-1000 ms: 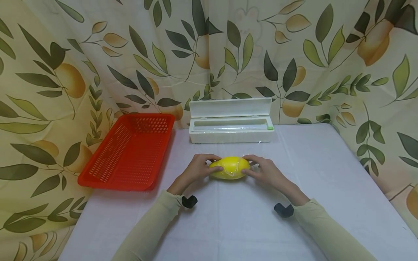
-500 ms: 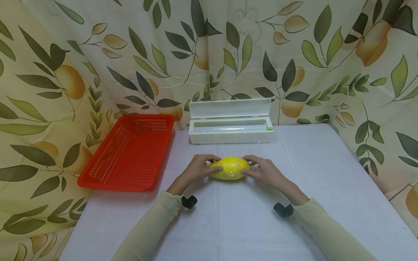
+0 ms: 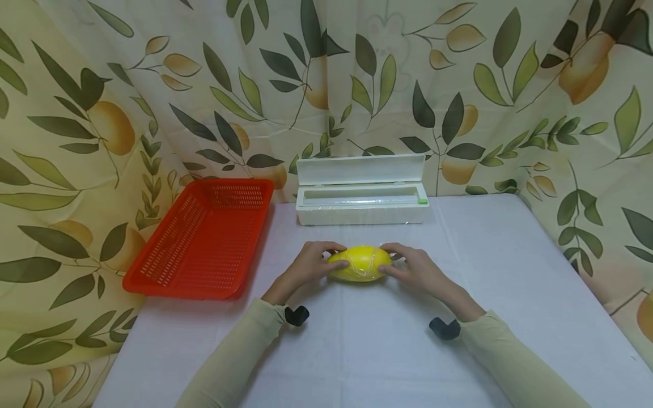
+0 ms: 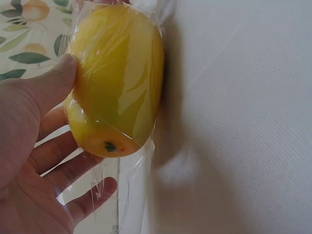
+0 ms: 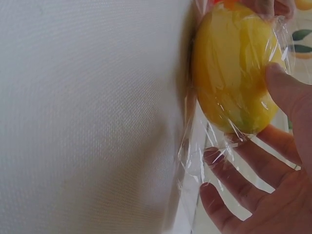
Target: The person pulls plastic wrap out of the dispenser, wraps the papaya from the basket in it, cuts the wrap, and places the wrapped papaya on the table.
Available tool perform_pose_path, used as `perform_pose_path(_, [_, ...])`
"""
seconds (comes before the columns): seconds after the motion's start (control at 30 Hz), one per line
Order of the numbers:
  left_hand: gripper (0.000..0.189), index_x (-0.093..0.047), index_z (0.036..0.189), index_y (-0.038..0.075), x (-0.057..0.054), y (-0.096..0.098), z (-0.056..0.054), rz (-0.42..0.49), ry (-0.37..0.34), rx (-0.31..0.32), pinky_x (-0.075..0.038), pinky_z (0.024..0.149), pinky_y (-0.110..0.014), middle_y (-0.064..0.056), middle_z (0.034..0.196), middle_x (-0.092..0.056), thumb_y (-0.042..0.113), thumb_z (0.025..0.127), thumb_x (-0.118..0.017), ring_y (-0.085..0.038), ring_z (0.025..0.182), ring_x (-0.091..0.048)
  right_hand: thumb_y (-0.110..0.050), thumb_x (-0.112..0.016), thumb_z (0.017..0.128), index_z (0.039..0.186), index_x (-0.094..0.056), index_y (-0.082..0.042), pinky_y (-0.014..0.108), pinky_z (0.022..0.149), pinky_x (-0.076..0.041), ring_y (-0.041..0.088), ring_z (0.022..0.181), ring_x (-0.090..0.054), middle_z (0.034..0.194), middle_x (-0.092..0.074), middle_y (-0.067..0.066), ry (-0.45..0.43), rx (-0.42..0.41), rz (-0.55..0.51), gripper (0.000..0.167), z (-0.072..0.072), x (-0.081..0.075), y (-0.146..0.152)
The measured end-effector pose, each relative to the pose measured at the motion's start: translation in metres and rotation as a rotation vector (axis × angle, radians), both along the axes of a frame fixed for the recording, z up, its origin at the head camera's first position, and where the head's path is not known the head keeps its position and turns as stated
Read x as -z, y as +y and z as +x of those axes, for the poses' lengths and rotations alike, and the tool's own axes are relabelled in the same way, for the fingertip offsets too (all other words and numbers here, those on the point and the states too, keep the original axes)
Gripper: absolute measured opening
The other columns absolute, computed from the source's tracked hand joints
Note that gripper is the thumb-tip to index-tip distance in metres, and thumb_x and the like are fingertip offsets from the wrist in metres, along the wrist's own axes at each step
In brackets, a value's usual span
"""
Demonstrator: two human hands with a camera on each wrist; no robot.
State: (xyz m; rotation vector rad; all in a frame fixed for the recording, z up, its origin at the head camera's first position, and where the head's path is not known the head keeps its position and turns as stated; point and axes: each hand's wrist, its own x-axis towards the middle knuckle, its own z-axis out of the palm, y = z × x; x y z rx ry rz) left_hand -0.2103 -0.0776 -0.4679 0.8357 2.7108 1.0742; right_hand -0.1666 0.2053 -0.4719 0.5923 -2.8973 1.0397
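Note:
A yellow mango (image 3: pixel 361 264), wrapped in clear cling film, lies crosswise over the middle of the white table. My left hand (image 3: pixel 312 264) holds its left end, thumb on the near side and fingers behind. At the other end my right hand (image 3: pixel 414 268) grips it in the same way. Glossy creases of cling film (image 4: pixel 105 44) cover the yellow skin in the left wrist view, and a dark stem spot shows on the end. Loose film (image 5: pixel 187 156) hangs past the mango's right end, by the fingers of my right hand.
Behind the mango stands a white cling film box (image 3: pixel 362 214), its lid up, with a green slider (image 3: pixel 422 201) at the right. A red perforated plastic basket (image 3: pixel 245 249) sits at the table's left. A leaf-patterned curtain (image 3: pixel 326 124) closes off the back and sides.

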Motion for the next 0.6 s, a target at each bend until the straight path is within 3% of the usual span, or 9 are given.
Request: perform_pose_path(0.6, [0.041, -0.073, 0.128, 0.011, -0.0006, 0.0010, 0.0008, 0.007, -0.008, 0.003, -0.052, 0.097, -0.040, -0.002, 0.122, -0.073, 0.034, 0.094, -0.076, -0.019, 0.109, -0.064, -0.034, -0.075, 0.095, 0.137, -0.062, -0.010, 0.054, 0.091, -0.054, 0.034, 0.111, -0.066, 0.134, -0.066, 0.012, -0.022, 0.003, -0.008, 0.051, -0.0002, 0.0002, 0.0013])
